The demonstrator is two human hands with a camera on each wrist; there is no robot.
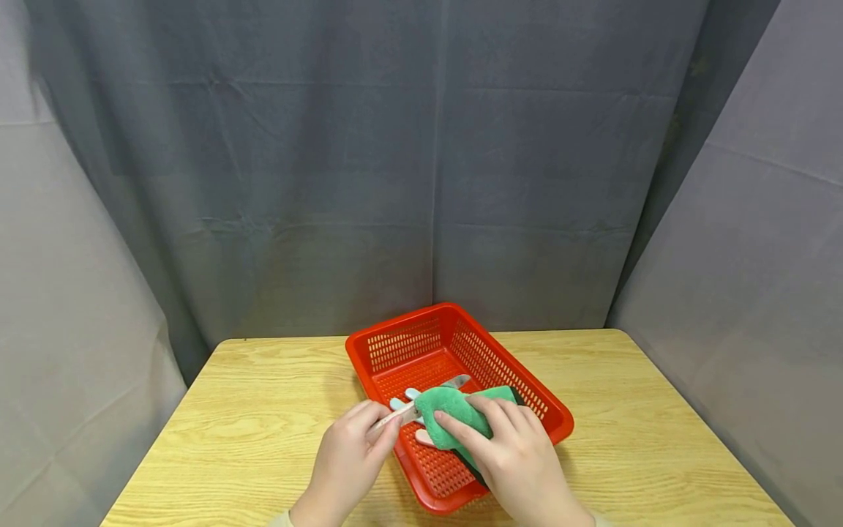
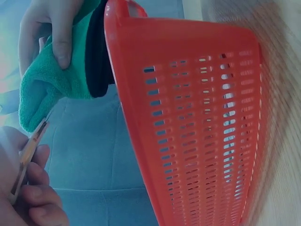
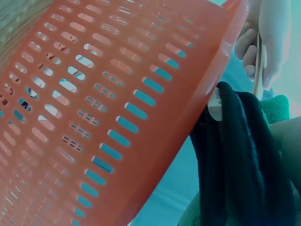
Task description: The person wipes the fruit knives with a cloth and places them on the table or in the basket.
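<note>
My left hand (image 1: 347, 457) pinches the pale, flat handle (image 1: 405, 415) of a knife-like utensil, whose far end is hidden in a green cloth (image 1: 443, 404) with a black edge. The right hand (image 1: 520, 457) grips this folded cloth around the utensil, thumb and fingers pressing from outside. Both hands are above the near part of a red plastic basket (image 1: 564, 421). In the left wrist view, the handle (image 2: 29, 155) lies between thumb and curled fingers, and a thin metal part meets the cloth (image 2: 42, 80). A rounded pale tip (image 3: 215, 104) shows beside the cloth's black side.
Several utensils with light handles (image 1: 413, 394) lie inside the basket, partly covered by the cloth and hands; one has a shiny metal end (image 1: 457, 381). The basket stands at an angle on a wooden table (image 1: 276, 410). Grey curtains (image 1: 329, 183) surround the table behind and at the sides.
</note>
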